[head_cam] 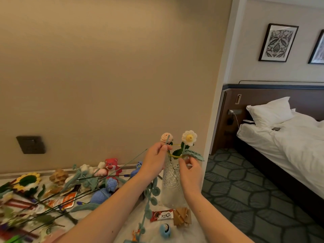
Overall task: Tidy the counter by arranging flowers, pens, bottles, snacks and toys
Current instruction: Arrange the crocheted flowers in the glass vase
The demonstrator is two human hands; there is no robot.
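Glass makes up the tall bumpy clear vase with a gold rim (171,183), which stands on the white counter (105,213) near its right edge. A white knitted daisy with a yellow middle (189,138) and a pale pink knitted rose (166,137) stick up out of it. The left hand (154,159) is raised beside the rim, its fingers curled, pinching a thin green stem (167,140). The right hand (190,174) is up too, its fingertips pinching a green knitted leaf (194,154) at the rim. Both arms reach forward over the counter.
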